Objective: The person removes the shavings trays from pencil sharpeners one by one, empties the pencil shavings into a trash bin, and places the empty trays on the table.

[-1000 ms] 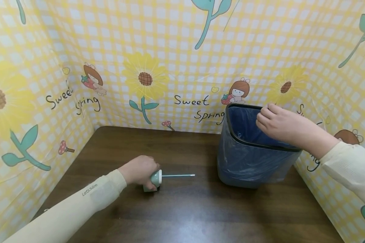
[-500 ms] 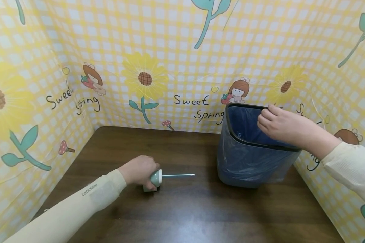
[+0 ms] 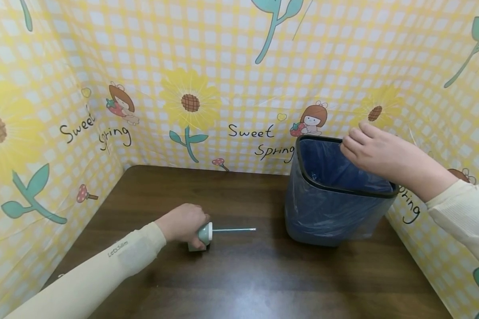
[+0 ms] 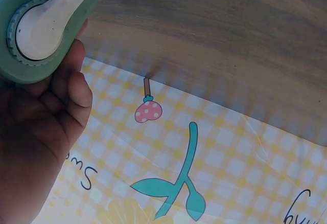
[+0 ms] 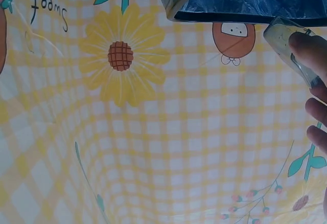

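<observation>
My left hand [image 3: 185, 225] grips a green crank pencil sharpener [image 3: 204, 233] down on the table. A thin green pencil [image 3: 234, 230] sticks out of its white front and points right. The left wrist view shows the sharpener's white crank [image 4: 41, 35], with my curled fingers below it. Over the mouth of a bin [image 3: 327, 217], my right hand [image 3: 377, 150] pinches a small see-through tray [image 5: 287, 42] with yellowish bits in it, like a sharpener's shavings drawer. From the head view the tray is hidden behind the hand.
The bin stands at the table's back right, lined with a clear bluish bag [image 3: 331, 164] folded over its dark rim. Patterned yellow check cloth [image 3: 239, 88] walls the brown wooden table [image 3: 239, 274] at the back and both sides.
My right hand has risen slightly and shifted right over the bin. The left hand, sharpener and pencil stay where they were.
</observation>
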A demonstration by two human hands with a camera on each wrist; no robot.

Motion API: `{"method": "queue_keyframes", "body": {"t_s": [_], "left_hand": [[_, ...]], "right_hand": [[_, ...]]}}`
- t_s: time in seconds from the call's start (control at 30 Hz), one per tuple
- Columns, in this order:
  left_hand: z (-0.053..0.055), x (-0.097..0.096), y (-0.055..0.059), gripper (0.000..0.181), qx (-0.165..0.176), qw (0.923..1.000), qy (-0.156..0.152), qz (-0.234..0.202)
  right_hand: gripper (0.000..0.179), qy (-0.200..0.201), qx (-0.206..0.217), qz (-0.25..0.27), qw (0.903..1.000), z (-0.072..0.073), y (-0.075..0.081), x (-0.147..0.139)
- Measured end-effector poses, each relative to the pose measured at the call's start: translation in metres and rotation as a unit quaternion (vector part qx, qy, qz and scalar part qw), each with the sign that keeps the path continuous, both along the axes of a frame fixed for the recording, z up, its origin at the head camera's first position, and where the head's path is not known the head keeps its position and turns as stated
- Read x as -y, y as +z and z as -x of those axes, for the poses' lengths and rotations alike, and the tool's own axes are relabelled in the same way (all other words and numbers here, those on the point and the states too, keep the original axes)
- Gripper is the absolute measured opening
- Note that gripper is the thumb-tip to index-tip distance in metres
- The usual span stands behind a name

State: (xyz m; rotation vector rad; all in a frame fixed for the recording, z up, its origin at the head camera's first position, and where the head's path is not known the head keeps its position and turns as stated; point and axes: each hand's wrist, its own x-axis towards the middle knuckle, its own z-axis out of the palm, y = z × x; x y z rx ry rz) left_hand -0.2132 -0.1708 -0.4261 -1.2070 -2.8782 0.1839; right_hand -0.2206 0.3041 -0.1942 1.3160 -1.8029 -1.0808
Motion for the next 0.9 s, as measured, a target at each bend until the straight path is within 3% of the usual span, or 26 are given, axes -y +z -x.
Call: {"method": "queue_keyframes", "body": {"t_s": [0.33,0.53,0.6,0.73,0.9], "left_hand": [[0.001,0.000,-0.001,0.055,0.004,1.0000,0.004,0.000],[0.001,0.000,-0.002,0.054,0.004,1.0000,0.004,0.002],[0.001,0.001,-0.003,0.054,0.005,1.0000,0.005,0.003],[0.001,0.001,-0.003,0.054,0.007,0.9999,0.007,0.004],[0.001,0.000,-0.002,0.055,0.006,0.9999,0.008,0.005]], "right_hand": [[0.065,-0.018,0.014,-0.021,0.9995,0.002,-0.011,0.001],[0.029,-0.027,0.025,-0.025,0.9990,0.003,-0.020,0.002],[0.035,-0.028,0.022,-0.023,0.9991,0.004,-0.022,0.003],[0.064,-0.020,0.014,-0.019,0.9995,0.005,-0.027,0.004],[0.064,-0.022,0.023,-0.014,0.9994,0.004,-0.030,0.003]]}}
